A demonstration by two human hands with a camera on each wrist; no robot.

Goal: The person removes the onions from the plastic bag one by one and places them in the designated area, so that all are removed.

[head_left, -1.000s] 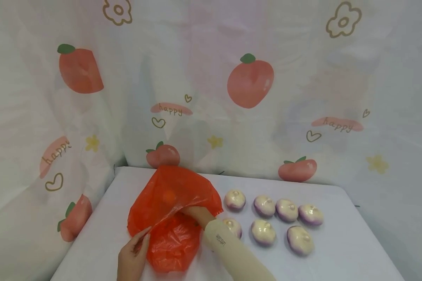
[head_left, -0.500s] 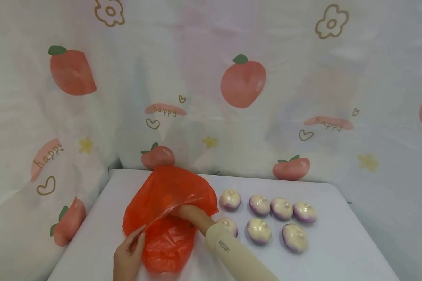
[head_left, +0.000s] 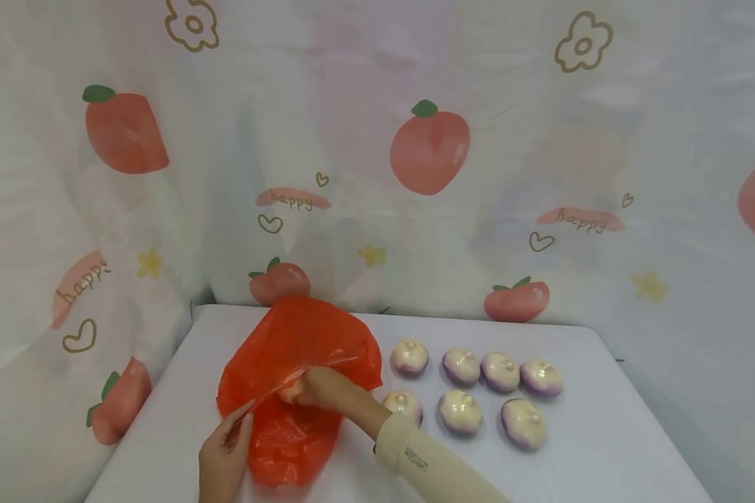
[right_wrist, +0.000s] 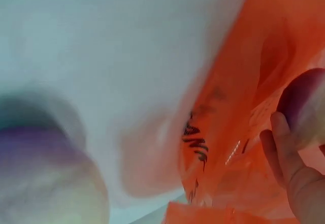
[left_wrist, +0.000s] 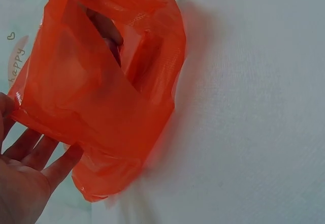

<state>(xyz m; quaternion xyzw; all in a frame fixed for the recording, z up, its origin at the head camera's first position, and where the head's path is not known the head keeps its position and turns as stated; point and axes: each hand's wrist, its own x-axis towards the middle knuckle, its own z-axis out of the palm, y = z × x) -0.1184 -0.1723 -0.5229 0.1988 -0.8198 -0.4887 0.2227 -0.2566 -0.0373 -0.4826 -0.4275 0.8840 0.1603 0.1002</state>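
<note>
A thin red plastic bag (head_left: 296, 440) lies at the table's left, its mouth toward my right arm. My left hand (head_left: 223, 450) pinches the edge of that mouth between thumb and fingers; in the left wrist view its fingers (left_wrist: 63, 163) lie along the lifted rim. My right hand (head_left: 321, 388) is in the opening, its fingertips partly covered by the plastic in the head view. The right wrist view shows it holding a purple-and-white turnip (right_wrist: 307, 107), fingers along one side, the rest cut off by the frame edge. Printed black marks show on the bag there.
Several other turnips (head_left: 461, 412) sit in two loose rows on the white table (head_left: 579, 447), right of the bag. The nearest turnip (head_left: 404, 406) is partly behind my right forearm. A patterned curtain (head_left: 352, 140) stands behind and left.
My right hand has drawn back toward the bag's mouth, so more of it shows than a second ago. My left hand keeps its pinch. The whole head view has shifted slightly.
</note>
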